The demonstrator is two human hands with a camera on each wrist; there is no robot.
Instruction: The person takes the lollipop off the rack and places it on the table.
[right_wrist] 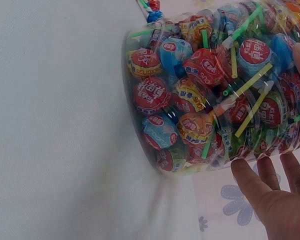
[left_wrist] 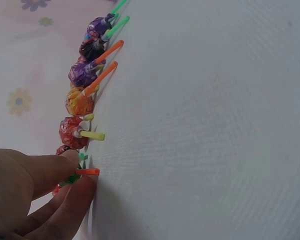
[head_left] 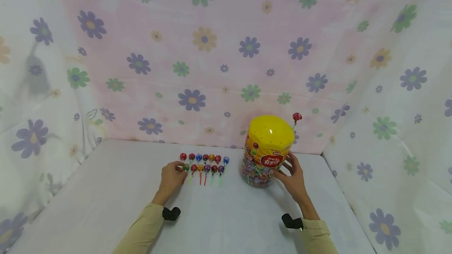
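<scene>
My left hand (head_left: 173, 177) is at the left end of the front row of lollipops. Its thumb and fingers pinch a green-wrapped lollipop (head_left: 186, 166), whose orange stick (left_wrist: 87, 171) pokes out between them in the left wrist view. On the right, a big clear jar (head_left: 257, 175) with a yellow top is packed with wrapped lollipops. My right hand (head_left: 294, 177) grips the jar's right side, thumb in front and fingers round the far side. The fingers (right_wrist: 252, 187) press against its clear wall in the right wrist view.
Beside the left hand, lollipops form a back row (head_left: 205, 157) and a front row (head_left: 207, 168) on the white table (head_left: 226, 214). One red lollipop (head_left: 297, 117) sticks up by the jar's top right. A flowered cloth (head_left: 226, 58) hangs behind and at both sides.
</scene>
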